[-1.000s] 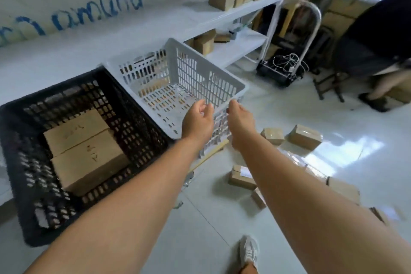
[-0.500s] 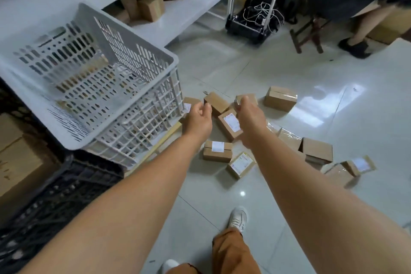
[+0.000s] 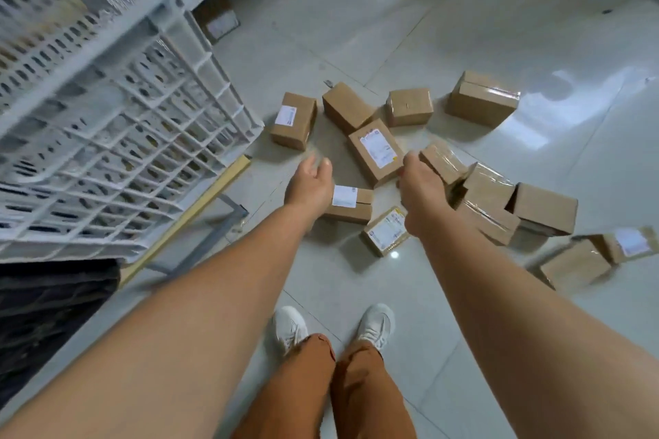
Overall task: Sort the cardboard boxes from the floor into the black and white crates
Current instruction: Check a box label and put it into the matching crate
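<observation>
Above the scattered pile, the left hand (image 3: 309,182) and right hand (image 3: 420,185) hang loosely open and empty, either side of the labelled box (image 3: 375,151) that leans on its neighbours. Reaching for it could tip the taped boxes (image 3: 486,200) packed just beside the right hand — they overlap and may slide on the glossy floor (image 3: 356,289). A smaller labelled box (image 3: 351,204) sits partly hidden under the left hand; I judge it easy to knock. The white crate (image 3: 117,139) looms close on the left, its corner near the reach path, with the black crate (image 3: 50,303) below it. More cardboard boxes (image 3: 481,98) lie farther out — none sorted from this heap yet.
</observation>
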